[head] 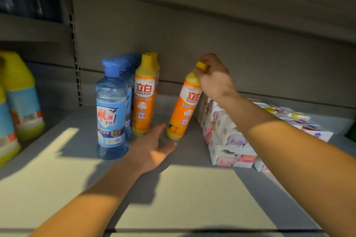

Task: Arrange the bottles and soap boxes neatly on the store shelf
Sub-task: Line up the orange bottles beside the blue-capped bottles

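Grey shelf (57, 169): right hand (215, 79) grips the cap of a tilted orange bottle (184, 109) beside the soap boxes (229, 138), left hand (152, 148) relaxed at its base; best steadied upright, then slid toward the orange row (144, 98).

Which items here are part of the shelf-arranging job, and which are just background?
Job:
- tilted orange bottle, right hand gripping its neck
- upright orange bottles
- blue bottles
- soap boxes
- left hand, open near the bottle base

Background:
- yellow-green bottles on the neighbouring shelf
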